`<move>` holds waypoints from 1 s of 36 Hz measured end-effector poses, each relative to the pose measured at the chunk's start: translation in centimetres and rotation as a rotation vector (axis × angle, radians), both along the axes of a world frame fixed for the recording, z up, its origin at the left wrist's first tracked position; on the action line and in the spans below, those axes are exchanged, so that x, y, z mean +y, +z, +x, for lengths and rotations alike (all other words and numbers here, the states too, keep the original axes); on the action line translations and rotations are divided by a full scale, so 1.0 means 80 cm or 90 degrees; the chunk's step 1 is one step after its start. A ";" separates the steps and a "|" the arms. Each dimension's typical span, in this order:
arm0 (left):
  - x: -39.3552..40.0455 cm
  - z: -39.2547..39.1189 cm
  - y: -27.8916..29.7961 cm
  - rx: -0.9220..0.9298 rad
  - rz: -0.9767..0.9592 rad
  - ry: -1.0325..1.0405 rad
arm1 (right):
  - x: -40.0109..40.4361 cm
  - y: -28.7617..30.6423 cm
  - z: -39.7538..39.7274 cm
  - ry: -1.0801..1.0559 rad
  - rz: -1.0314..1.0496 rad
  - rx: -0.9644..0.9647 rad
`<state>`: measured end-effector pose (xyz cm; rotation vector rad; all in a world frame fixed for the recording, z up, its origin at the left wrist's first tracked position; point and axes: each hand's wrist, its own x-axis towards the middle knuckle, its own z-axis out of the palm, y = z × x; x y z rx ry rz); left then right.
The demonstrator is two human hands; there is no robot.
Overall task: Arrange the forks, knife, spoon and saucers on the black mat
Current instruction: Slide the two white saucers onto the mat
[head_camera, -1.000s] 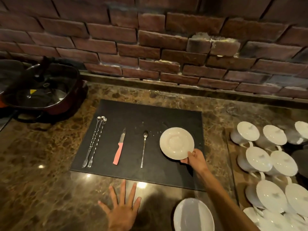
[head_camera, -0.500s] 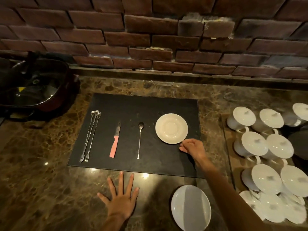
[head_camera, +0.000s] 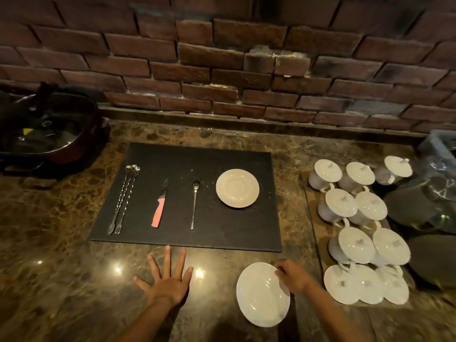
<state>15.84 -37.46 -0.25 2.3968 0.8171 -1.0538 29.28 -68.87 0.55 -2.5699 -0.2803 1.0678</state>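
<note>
On the black mat (head_camera: pixel 172 159) lie, from left to right, two long twisted forks (head_camera: pixel 122 199) side by side, a knife with a pink handle (head_camera: pixel 160 204), a long spoon (head_camera: pixel 195 203) and a cream saucer (head_camera: pixel 237 188). A second white saucer (head_camera: pixel 261 294) lies on the marble counter in front of the mat's right corner. My right hand (head_camera: pixel 293 276) rests at this saucer's upper right rim, its fingers curled onto the edge. My left hand (head_camera: pixel 167 280) lies flat on the counter below the mat, fingers spread, holding nothing.
A tray at the right carries several white lidded cups (head_camera: pixel 355 211). Dark pots with glass lids (head_camera: pixel 429 206) stand beyond them. A dark red pan with a glass lid (head_camera: pixel 47 134) sits at the far left. A brick wall (head_camera: pixel 222 70) closes off the back.
My right hand let go of the cream saucer on the mat and moved back to the white saucer on the counter. My left hand stayed flat.
</note>
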 end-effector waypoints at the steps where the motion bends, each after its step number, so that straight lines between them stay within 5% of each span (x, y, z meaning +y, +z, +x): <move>1: 0.001 0.000 0.001 0.001 -0.003 -0.004 | 0.000 -0.001 -0.002 -0.005 -0.003 -0.006; 12: 0.003 -0.001 -0.006 0.007 0.008 0.003 | 0.044 0.010 0.018 -0.053 0.064 -0.063; 26: 0.005 0.000 -0.019 0.005 0.032 0.001 | 0.119 -0.007 0.073 -0.298 0.104 -0.069; 36: 0.005 -0.002 -0.025 -0.003 0.040 0.000 | 0.116 -0.003 0.073 -0.273 0.078 -0.117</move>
